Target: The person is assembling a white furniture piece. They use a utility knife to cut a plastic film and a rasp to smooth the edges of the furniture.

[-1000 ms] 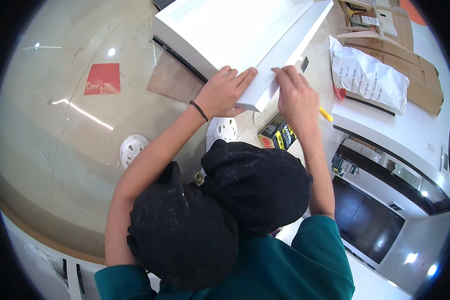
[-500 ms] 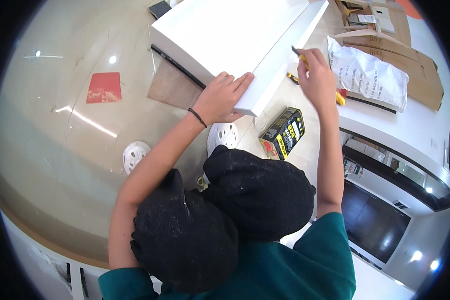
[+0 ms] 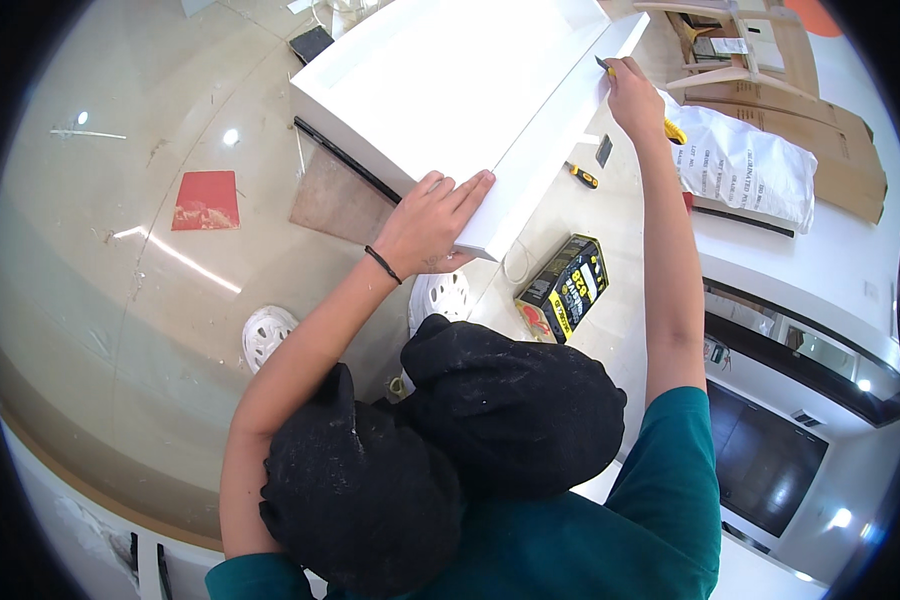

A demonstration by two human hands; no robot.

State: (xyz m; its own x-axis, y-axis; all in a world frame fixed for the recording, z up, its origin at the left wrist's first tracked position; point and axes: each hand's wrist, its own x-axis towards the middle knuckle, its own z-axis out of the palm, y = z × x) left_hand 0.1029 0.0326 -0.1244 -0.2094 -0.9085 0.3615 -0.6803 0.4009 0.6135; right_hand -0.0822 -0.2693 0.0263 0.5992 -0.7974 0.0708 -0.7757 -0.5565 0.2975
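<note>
A large white drawer-like box [image 3: 410, 100] lies ahead of me, with a long white panel [image 3: 560, 120] along its right side. My left hand [image 3: 430, 222] grips the panel's near end, fingers on top and thumb beneath. My right hand [image 3: 634, 100] is closed around a yellow utility knife [image 3: 675, 132]. Its dark blade points up and left, beside the panel's far right edge; whether it touches cannot be made out. The handle's end sticks out on the other side of the hand.
On the floor, right of the panel, are a yellow-and-black screwdriver [image 3: 582, 177] and a black-and-yellow tin [image 3: 566, 288]. A white sack [image 3: 745, 160] and cardboard [image 3: 840, 150] lie farther right. A red square sheet [image 3: 207, 201] is at left. Black rails [image 3: 345, 158] run beside the box.
My right hand has moved forward with the utility knife, toward the panel's far end. My left hand keeps its hold on the near end. The view has shifted slightly.
</note>
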